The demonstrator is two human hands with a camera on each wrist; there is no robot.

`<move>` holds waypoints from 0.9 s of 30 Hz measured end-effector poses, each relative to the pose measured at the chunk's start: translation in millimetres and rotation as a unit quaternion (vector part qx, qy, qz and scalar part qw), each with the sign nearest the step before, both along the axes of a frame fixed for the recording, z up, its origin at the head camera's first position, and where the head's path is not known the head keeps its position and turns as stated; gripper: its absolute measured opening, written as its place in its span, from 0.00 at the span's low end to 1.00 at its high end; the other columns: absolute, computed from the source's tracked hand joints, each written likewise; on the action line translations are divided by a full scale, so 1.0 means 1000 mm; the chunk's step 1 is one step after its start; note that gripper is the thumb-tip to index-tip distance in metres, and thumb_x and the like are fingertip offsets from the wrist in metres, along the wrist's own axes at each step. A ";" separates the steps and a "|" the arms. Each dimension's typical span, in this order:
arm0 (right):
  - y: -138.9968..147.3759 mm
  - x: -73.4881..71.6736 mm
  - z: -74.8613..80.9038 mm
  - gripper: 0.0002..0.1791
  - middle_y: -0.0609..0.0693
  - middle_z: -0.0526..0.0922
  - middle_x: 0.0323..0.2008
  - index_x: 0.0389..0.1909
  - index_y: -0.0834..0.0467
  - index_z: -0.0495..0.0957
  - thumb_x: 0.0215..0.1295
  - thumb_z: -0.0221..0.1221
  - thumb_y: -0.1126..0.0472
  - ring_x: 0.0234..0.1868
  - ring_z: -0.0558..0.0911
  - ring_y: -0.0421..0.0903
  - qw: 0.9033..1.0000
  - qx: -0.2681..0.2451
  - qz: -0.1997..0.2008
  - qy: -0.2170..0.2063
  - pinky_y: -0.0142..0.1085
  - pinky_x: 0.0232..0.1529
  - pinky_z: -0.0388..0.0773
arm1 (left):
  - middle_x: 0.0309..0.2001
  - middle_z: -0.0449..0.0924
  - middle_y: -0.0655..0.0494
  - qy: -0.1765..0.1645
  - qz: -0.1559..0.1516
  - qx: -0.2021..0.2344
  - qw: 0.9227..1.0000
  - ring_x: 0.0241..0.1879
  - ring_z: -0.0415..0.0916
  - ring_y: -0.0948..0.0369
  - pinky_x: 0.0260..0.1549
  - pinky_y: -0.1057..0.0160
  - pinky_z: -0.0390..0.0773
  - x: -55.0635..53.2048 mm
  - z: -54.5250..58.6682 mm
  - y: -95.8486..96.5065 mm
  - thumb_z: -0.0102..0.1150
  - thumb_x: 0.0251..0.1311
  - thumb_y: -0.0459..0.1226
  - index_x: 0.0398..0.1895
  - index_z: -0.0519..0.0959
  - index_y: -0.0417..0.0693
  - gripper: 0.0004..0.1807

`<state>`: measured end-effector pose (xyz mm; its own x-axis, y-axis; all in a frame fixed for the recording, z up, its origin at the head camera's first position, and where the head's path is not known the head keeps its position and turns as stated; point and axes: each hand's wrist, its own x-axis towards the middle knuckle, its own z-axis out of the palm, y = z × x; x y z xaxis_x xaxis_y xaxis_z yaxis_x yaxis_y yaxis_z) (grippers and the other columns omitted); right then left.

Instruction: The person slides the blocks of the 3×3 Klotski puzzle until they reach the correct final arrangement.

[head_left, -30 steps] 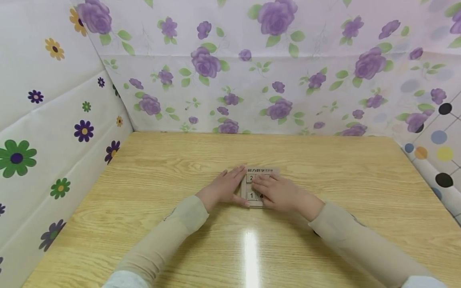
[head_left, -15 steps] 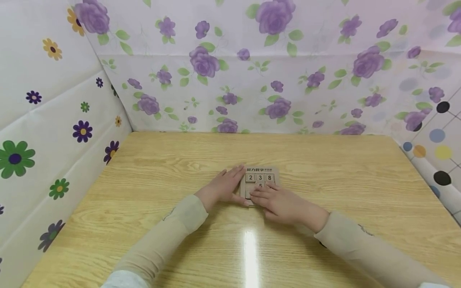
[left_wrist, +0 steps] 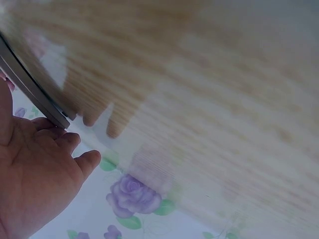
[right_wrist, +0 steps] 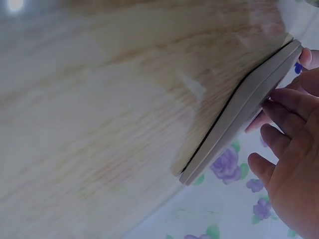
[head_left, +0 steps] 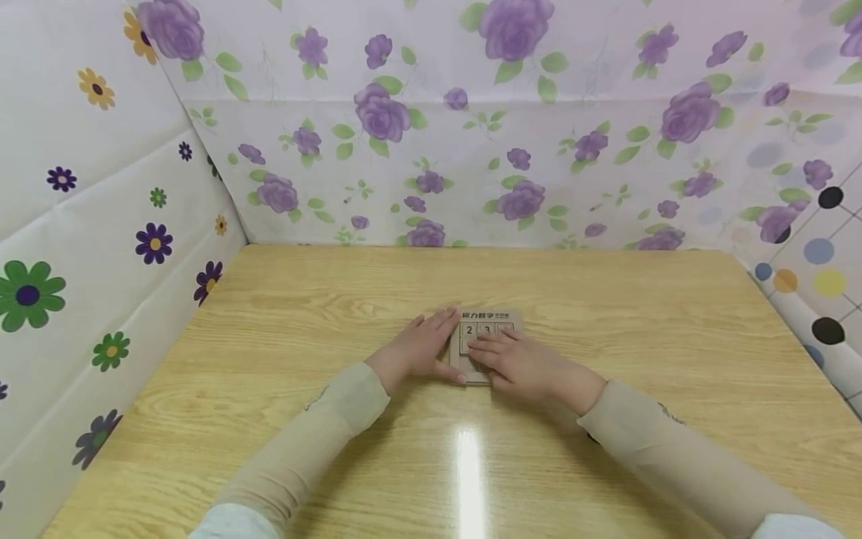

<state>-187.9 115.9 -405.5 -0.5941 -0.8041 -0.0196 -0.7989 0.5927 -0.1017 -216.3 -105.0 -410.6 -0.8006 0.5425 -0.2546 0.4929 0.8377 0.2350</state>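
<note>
Beige board (head_left: 480,315) lies on the worktop (head_left: 323,299), its edge against the spread left hand (head_left: 422,348), its tiles (head_left: 469,330) partly under the straight-fingered right hand (head_left: 521,364). Beyond that hand, 2 and 3 lead, so ordering looks unfinished; covered tiles cannot be read.

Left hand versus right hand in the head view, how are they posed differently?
The left hand lies along the number board's left edge, while the right hand reaches over part of its tiles. The left hand points toward the board's far left corner; the right hand points leftward across it. Both hands extend from beige sleeves.
</note>
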 end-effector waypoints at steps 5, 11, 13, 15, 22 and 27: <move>0.009 0.001 0.001 0.27 0.56 0.67 0.68 0.66 0.63 0.66 0.68 0.48 0.58 0.70 0.63 0.55 1.000 0.005 0.005 0.021 0.53 0.71 0.55 | 0.77 0.35 0.51 0.000 0.000 -0.007 1.000 0.76 0.35 0.56 0.73 0.51 0.42 0.000 0.002 0.002 0.59 0.46 0.68 0.76 0.40 0.45 0.63; 0.022 0.010 0.007 0.26 0.58 0.69 0.66 0.64 0.64 0.68 0.66 0.50 0.59 0.69 0.65 0.56 0.999 0.010 0.008 0.037 0.55 0.69 0.58 | 0.77 0.35 0.51 0.007 -0.002 -0.012 1.000 0.76 0.36 0.56 0.73 0.50 0.43 -0.001 0.003 0.002 0.59 0.45 0.68 0.76 0.41 0.45 0.63; 0.026 0.013 0.008 0.26 0.58 0.71 0.65 0.63 0.64 0.70 0.64 0.51 0.59 0.68 0.66 0.56 0.999 0.009 0.013 0.048 0.55 0.69 0.59 | 0.77 0.35 0.52 0.007 0.000 -0.011 1.000 0.76 0.36 0.56 0.73 0.50 0.42 -0.001 0.004 0.002 0.59 0.45 0.68 0.76 0.41 0.45 0.64; 0.028 0.016 0.008 0.26 0.58 0.72 0.64 0.62 0.64 0.71 0.63 0.52 0.59 0.67 0.67 0.56 0.998 0.009 0.019 0.058 0.55 0.68 0.60 | 0.77 0.35 0.52 0.007 0.002 -0.007 1.000 0.76 0.36 0.56 0.73 0.50 0.42 -0.001 0.004 0.002 0.60 0.45 0.68 0.76 0.41 0.45 0.64; 0.025 0.025 0.003 0.25 0.57 0.73 0.63 0.62 0.62 0.72 0.64 0.52 0.58 0.67 0.68 0.55 0.997 0.011 0.028 0.074 0.53 0.68 0.62 | 0.77 0.35 0.51 0.002 0.004 -0.001 1.000 0.76 0.36 0.55 0.73 0.50 0.42 0.001 0.004 0.001 0.60 0.45 0.67 0.76 0.41 0.45 0.63; 0.017 0.025 0.002 0.26 0.56 0.72 0.64 0.63 0.61 0.71 0.65 0.51 0.57 0.67 0.68 0.54 0.996 0.010 0.029 0.078 0.53 0.68 0.61 | 0.77 0.36 0.51 0.005 0.003 0.000 1.000 0.76 0.36 0.55 0.73 0.50 0.42 0.002 0.004 0.001 0.60 0.45 0.67 0.76 0.41 0.45 0.63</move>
<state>-162.9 133.3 -403.8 -0.5429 -0.8381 0.0529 -0.8376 0.5450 0.0372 -214.1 -103.6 -406.6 -0.8068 0.5369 -0.2469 0.4893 0.8412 0.2302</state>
